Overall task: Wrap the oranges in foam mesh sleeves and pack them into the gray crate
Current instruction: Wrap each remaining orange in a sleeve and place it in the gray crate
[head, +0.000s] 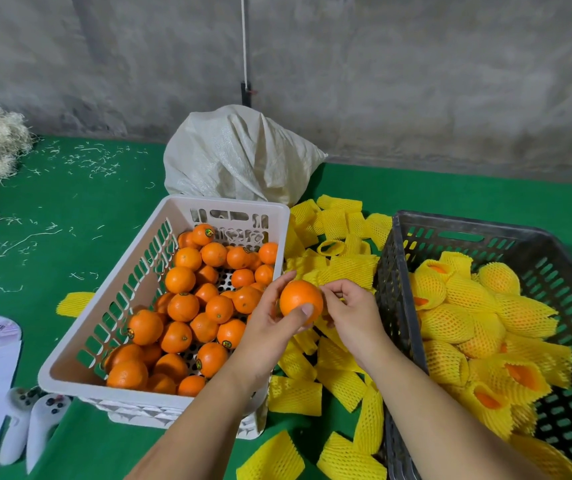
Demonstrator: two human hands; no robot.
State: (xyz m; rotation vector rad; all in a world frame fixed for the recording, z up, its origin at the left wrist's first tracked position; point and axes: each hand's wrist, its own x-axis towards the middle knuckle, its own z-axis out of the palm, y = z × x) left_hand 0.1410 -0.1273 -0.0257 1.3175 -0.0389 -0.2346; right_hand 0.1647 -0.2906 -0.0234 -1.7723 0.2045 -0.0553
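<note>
Orange and bare, one orange [300, 301] sat gripped in the left hand [270, 318] between the white basket [111, 299] and the gray crate [554, 251], while the right hand [353, 311] pinched near it, so a yellow sleeve [350, 270] probably needed stretching wide first.

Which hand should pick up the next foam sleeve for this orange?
Right. The left hand already holds the bare orange, while the right hand sits directly over the pile of yellow foam sleeves between the crates, its fingers apparently not around anything.
</note>
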